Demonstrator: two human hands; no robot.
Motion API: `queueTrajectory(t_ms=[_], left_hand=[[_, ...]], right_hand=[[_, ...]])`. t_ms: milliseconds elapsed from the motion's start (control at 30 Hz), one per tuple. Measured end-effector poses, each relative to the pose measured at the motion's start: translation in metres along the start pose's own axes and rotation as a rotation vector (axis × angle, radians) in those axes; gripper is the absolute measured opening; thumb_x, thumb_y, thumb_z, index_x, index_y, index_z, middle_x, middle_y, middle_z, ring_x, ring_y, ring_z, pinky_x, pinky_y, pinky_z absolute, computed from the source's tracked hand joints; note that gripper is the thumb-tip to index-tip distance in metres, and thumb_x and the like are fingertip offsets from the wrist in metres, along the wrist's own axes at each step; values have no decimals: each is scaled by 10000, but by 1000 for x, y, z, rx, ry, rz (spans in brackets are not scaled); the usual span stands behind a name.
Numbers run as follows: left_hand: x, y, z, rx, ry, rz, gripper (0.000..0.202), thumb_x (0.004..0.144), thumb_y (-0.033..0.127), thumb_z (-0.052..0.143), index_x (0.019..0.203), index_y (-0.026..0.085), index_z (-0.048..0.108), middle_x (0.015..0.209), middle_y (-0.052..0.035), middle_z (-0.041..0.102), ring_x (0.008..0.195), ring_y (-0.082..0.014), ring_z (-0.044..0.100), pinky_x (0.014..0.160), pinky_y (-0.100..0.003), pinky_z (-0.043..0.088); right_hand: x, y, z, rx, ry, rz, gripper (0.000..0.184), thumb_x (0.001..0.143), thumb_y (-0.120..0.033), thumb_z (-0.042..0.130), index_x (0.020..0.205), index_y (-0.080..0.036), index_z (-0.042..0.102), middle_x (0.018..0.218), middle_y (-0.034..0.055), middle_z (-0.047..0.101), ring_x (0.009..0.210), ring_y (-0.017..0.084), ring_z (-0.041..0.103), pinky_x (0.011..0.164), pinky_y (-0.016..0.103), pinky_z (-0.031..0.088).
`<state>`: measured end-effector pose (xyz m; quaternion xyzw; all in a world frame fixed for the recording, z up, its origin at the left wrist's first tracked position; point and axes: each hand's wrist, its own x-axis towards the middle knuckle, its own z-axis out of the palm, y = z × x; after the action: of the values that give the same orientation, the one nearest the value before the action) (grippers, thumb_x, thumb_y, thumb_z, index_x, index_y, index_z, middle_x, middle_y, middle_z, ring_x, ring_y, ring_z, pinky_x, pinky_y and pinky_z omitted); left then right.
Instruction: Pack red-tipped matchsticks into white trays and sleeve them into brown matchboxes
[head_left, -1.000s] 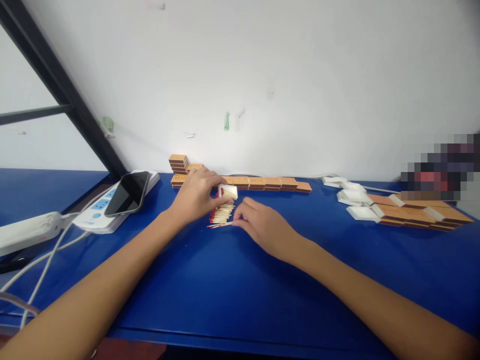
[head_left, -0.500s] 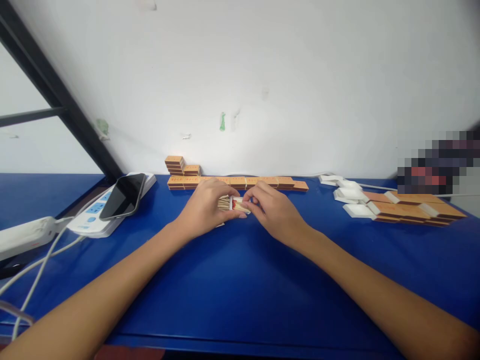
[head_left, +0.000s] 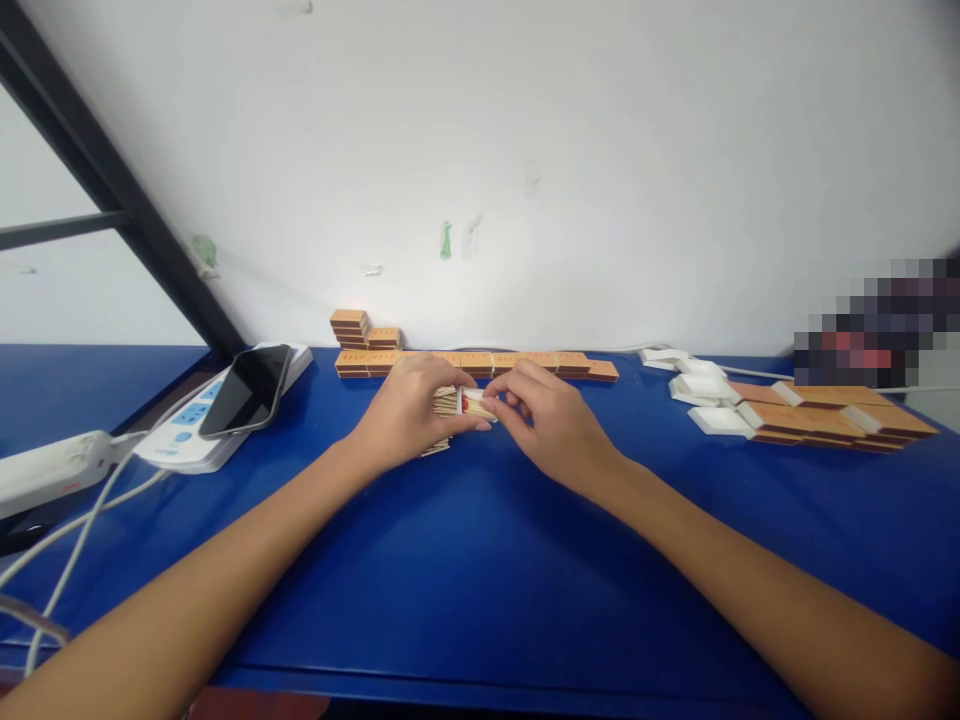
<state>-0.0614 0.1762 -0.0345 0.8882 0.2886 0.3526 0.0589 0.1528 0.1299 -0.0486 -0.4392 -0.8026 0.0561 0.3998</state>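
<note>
Between thumb and fingers, my left hand (head_left: 405, 412) grips a small white matchbox tray (head_left: 460, 402) by its sides. Red-headed matches (head_left: 474, 404) lie inside it, heads toward the left. My right hand (head_left: 553, 420) is closed in a pinch at the tray's right end, its fingertips on the pale ends of the matches. A loose pile of matchsticks (head_left: 444, 400) sits on the table beside and partly beneath my left hand, which hides much of it.
Behind my hands runs a row of orange matchboxes (head_left: 480, 364), with a short stack (head_left: 349, 330) at its left. More matchboxes (head_left: 825, 420) and white trays (head_left: 720, 420) are at right. A phone (head_left: 247, 390) rests on a power strip (head_left: 195, 455) at left, near white cables (head_left: 82, 545).
Both hands stay around the tray, with only slight finger movement. The right fingertips have shifted a little left over the matches.
</note>
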Motion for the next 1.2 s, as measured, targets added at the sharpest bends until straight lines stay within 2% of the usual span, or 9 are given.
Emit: queueTrajectory(t_ms=[100, 267, 400, 633, 767, 867, 1000, 1100, 1200], left_hand=[[1, -8, -4, 76, 13, -42, 298, 823, 403, 869, 1008, 202, 749, 958, -53, 772, 886, -242, 665, 820, -400, 473], [0, -17, -7, 152, 16, -69, 241, 836, 334, 848, 999, 194, 739, 948, -55, 772, 884, -249, 652, 833, -419, 463], [0, -18, -7, 189, 5, -68, 219, 836, 295, 839, 1005, 200, 736, 950, -49, 772, 889, -252, 641, 824, -413, 438], [-1, -21, -8, 208, -15, -78, 251, 859, 364, 834, 1017, 201, 728, 958, -43, 767, 924, -251, 632, 829, -395, 420], [-1, -25, -8, 217, -18, -73, 317, 848, 435, 842, 1027, 202, 723, 973, -51, 765, 930, -256, 634, 836, -397, 415], [-1, -26, -8, 229, -27, -71, 325, 842, 441, 846, 1026, 203, 722, 983, -54, 766, 934, -260, 636, 834, -396, 408], [-1, -22, -6, 247, -39, -67, 347, 820, 438, 865, 1035, 203, 730, 990, -63, 769, 923, -261, 635, 835, -401, 411], [-1, -15, -1, 209, -52, -52, 395, 790, 467, 889, 1039, 199, 739, 983, -66, 771, 916, -260, 647, 836, -401, 425], [-2, -5, 4, 109, -42, -19, 425, 775, 508, 892, 1031, 203, 743, 981, -61, 773, 933, -256, 665, 860, -402, 447]], right_hand=[[-5, -9, 8, 14, 8, -69, 113, 1009, -209, 594, 923, -185, 665, 884, 32, 617, 730, 145, 558, 704, 301, 443], [-12, -16, 32, 34, -267, -157, 127, 1018, -179, 586, 1058, -182, 707, 1025, 62, 648, 879, 176, 618, 817, 327, 487], [-10, -13, 41, 18, -339, -149, 182, 1039, -204, 578, 1150, -189, 722, 1051, 70, 642, 929, 194, 627, 858, 346, 494], [-8, -17, 41, 8, -368, -36, 79, 1015, -214, 631, 955, -176, 667, 1035, 56, 646, 898, 186, 621, 821, 335, 471], [-10, -16, 30, -2, -408, -19, 91, 1026, -206, 613, 940, -182, 633, 1005, 51, 645, 900, 187, 613, 831, 335, 467], [-9, -10, 16, -10, -371, -16, 106, 1043, -224, 580, 954, -186, 623, 974, 43, 624, 815, 170, 582, 775, 323, 455], [-3, 4, 0, -40, -224, -7, 113, 1040, -245, 561, 953, -193, 612, 958, 46, 604, 782, 168, 555, 733, 316, 431], [2, 12, -2, -44, -126, 40, 103, 1027, -235, 555, 949, -194, 608, 954, 53, 605, 804, 179, 565, 723, 318, 418], [3, 14, 1, -72, -87, 65, 100, 1019, -233, 560, 945, -191, 612, 953, 56, 604, 845, 193, 573, 741, 326, 413]])
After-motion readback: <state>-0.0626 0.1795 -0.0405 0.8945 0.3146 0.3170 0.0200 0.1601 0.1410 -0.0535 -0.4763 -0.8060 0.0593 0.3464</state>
